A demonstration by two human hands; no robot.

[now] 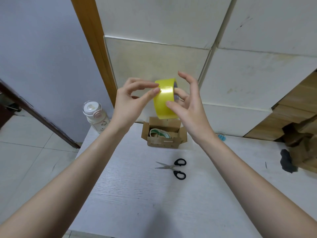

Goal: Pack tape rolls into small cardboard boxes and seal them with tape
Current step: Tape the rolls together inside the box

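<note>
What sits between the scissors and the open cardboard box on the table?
Nothing: in the head view, only bare white table separates the scissors from the cardboard box.

White table (130,194) with black-handled scissors (173,168) lying open. Beyond its left corner, a white bottle (96,117) with clear cap. Blue binder clip (222,136), probably, at the far edge. Dark scrap (286,163) and stacked brown cardboard (301,117) to the right.

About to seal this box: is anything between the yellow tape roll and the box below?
Nothing visible. The yellow tape roll, held by both hands, hangs above the open box; its flaps stand open.
</note>
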